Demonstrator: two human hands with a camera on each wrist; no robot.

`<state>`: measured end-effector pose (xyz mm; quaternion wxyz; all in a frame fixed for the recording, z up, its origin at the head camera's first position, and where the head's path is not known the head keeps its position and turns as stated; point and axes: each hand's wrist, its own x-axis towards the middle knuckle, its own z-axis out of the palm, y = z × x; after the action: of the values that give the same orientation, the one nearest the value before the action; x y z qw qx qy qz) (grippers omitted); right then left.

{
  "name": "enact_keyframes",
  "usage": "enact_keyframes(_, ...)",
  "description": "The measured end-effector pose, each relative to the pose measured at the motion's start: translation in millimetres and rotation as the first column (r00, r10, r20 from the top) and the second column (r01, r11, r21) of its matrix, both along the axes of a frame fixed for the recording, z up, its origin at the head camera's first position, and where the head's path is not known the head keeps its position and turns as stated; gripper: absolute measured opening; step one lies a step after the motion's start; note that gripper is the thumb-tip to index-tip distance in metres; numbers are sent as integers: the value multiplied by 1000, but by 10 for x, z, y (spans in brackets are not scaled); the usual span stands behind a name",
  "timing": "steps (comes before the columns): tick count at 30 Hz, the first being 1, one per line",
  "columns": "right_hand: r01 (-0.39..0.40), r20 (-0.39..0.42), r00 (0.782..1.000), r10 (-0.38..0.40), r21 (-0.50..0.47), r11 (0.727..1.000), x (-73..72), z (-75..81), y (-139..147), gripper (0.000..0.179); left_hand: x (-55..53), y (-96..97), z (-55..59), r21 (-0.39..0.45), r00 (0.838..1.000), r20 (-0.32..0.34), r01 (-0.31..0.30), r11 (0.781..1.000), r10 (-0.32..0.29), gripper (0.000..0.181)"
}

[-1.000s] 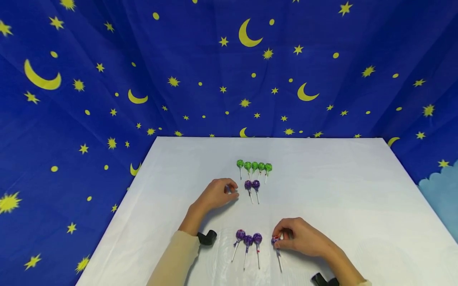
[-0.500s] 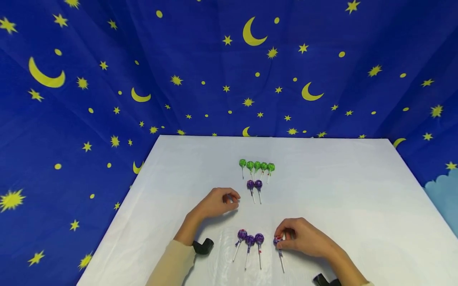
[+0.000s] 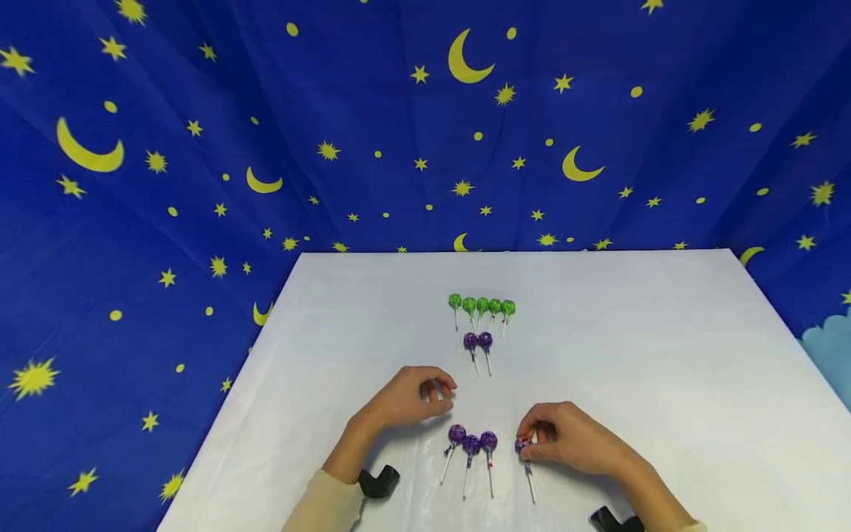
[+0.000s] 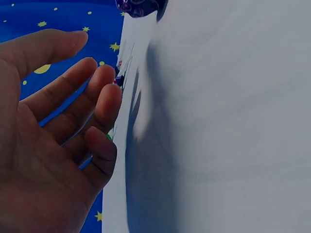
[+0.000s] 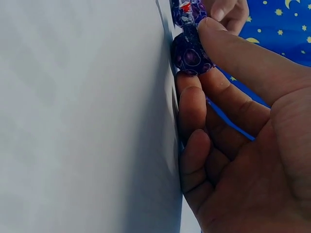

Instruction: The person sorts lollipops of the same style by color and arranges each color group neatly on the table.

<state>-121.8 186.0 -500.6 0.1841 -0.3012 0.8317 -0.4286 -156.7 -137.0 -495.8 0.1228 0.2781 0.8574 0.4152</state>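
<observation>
Between thumb and fingers, my right hand pinches the round head of a purple lollipop, its stick pointing toward me on the table. The right wrist view shows that wrapped purple head up close at the fingertips. Left of it lie three purple lollipops in a row, sticks toward me. My left hand hovers just beyond them, fingers loosely bent and holding nothing; its palm shows in the left wrist view. Farther off, two purple lollipops lie below a row of several green lollipops.
The white table reaches back to a blue curtain with yellow moons and stars. Black wrist-camera mounts sit at both wrists, close to the tabletop.
My left hand has drawn back toward me from beside the two far purple lollipops. My right hand keeps its pinch on the lollipop, which stays in about the same place.
</observation>
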Motion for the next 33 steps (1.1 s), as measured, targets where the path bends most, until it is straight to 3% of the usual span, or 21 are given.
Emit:
enact_keyframes(10, 10, 2, 1000, -10, -15, 1000, 42, -39, -18, 21, 227, 3, -23, 1, 997, 69, 30, 1000, -30, 30)
enact_keyframes(20, 27, -24, 999, -27, -4, 1000, 51, -19, 13, 21, 326, 87, -22, -50, 998, 52, 37, 998, -34, 30)
enact_keyframes(27, 23, -20, 1000, -23, 8, 1000, 28, 4, -21, 21, 359, 72, -33, -81, 997, -46, 53, 995, -57, 29)
enact_keyframes(33, 40, -25, 999, -39, 24, 999, 22, -8, -30, 21, 386, 96, -48, -107, 991, -127, 31, 994, -45, 23)
